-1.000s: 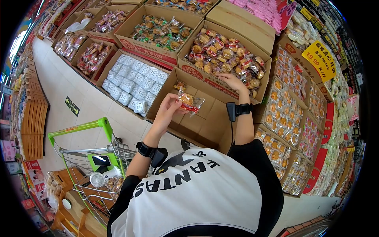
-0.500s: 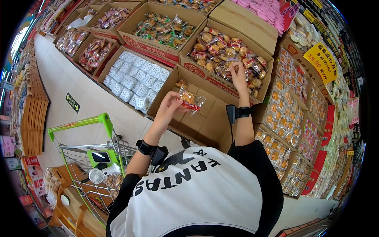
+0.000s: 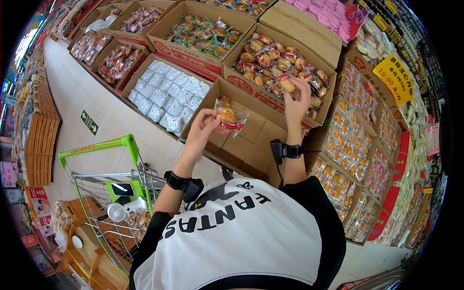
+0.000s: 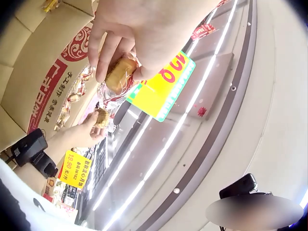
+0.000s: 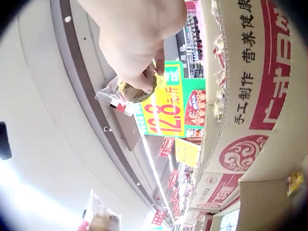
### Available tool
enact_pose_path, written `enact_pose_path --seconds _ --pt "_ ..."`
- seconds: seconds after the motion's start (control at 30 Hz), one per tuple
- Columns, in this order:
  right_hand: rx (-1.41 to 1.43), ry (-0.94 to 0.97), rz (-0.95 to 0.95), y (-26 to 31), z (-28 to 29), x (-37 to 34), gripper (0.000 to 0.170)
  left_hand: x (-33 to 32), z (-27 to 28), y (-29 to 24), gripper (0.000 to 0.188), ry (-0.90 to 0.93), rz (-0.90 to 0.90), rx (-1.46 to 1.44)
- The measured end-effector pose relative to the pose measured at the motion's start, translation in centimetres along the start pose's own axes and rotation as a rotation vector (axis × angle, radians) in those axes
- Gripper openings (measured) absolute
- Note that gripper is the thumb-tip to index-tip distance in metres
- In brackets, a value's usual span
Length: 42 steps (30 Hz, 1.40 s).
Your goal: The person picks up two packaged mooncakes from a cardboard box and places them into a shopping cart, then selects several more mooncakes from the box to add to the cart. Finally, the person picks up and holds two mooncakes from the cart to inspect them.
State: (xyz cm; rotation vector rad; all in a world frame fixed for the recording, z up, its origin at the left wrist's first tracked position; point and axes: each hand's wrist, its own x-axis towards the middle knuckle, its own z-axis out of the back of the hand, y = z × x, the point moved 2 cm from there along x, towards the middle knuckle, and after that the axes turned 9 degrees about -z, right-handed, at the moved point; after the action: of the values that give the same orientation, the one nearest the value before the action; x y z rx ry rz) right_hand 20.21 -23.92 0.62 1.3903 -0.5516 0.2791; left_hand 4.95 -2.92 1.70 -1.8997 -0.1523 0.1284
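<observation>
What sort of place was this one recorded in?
Most likely a supermarket's loose-mooncake section: open cardboard boxes display wrapped mooncakes, a yellow price sign reads 19.90 元/斤, and a green-handled shopping cart stands nearby.

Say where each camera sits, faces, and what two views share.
Head: worn there, facing forward and down at cartons; left hand, right hand, forearms, shirt show.
Left wrist: worn there, facing left hand and ceiling; both hands, part of head show.
Right wrist: worn there, facing right hand and 12.8 sign; that hand shows.
Head and left wrist share the yellow 19.90 sign.
</observation>
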Motion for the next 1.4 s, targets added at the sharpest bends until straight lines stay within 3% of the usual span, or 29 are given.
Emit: enact_pose_path --seconds 0.07,0.1,0.23,0.47,0.67,0.73,0.83,0.87,0.93,0.97,1.03,1.07,1.13,1.17,1.23,1.27,1.33,1.4 --pt "-0.331 -0.043 0.242 2.1 -0.1 -0.4 0.03 0.0 0.4 0.3 0.021 0.008 -0.027 0.019" --pt "-0.316 -0.048 0.248 2.6 -0.4 -0.5 0.037 0.0 0.4 0.3 0.021 0.013 -0.026 0.02" --pt "-0.13 -0.029 0.308 2.1 -1.3 -0.9 0.033 0.1 0.4 0.0 0.018 -0.019 -0.02 0.016" --pt "-0.113 -0.011 0.312 2.9 -1.5 -1.4 0.037 0.1 0.4 0.1 0.015 -0.023 -0.002 -0.002" --pt "-0.208 0.005 0.16 2.9 -1.4 -1.5 0.038 0.2 0.3 0.3 0.015 -0.027 0.005 -0.007" --pt "0.086 0.142 -0.259 2.3 -1.3 -1.6 0.038 0.2 0.5 0.4 0.016 -0.027 0.006 -0.001" --pt "0.342 0.212 -0.417 1.5 -1.6 -1.8 0.04 0.2 0.6 0.6 0.015 -0.025 0.009 0.007" --pt "0.342 0.211 -0.417 1.2 -1.7 -1.8 0.04 0.2 0.7 0.6 0.015 -0.024 0.01 0.01" --pt "0.349 0.202 -0.17 1.2 -2.1 -1.6 0.039 0.3 0.9 0.8 0.017 -0.009 0.011 0.016" --pt "0.349 0.201 -0.17 0.9 -2.1 -1.7 0.039 0.3 0.9 0.9 0.02 0.005 0.01 0.022" --pt "0.653 0.267 -0.443 -0.2 -2.2 -1.9 0.035 0.3 0.8 0.9 0.02 0.003 0.015 0.02" --pt "0.654 0.267 -0.442 -0.4 -1.9 -1.8 0.035 0.3 0.8 0.9 0.02 -0.001 0.021 0.018" --pt "0.97 0.38 -0.558 -0.6 -1.7 -1.9 0.029 0.3 0.8 0.9 0.019 -0.001 0.021 0.02" --pt "0.97 0.379 -0.558 -0.5 -1.7 -1.9 0.029 0.3 0.8 0.9 0.019 -0.002 0.023 0.021" --pt "0.602 0.3 -0.619 -0.2 -1.5 -2.0 0.025 0.3 0.7 0.8 0.017 -0.01 0.026 0.014" --pt "0.602 0.298 -0.62 0.0 -1.5 -1.9 0.025 0.2 0.7 0.8 0.015 -0.02 0.028 0.007" --pt "0.326 0.341 -0.272 1.3 -1.6 -1.6 0.041 0.3 0.8 1.0 0.016 -0.018 0.038 0.019" --pt "0.386 0.316 -0.288 2.8 -2.1 -1.7 0.051 0.2 0.9 1.2 0.018 -0.016 0.048 0.032"
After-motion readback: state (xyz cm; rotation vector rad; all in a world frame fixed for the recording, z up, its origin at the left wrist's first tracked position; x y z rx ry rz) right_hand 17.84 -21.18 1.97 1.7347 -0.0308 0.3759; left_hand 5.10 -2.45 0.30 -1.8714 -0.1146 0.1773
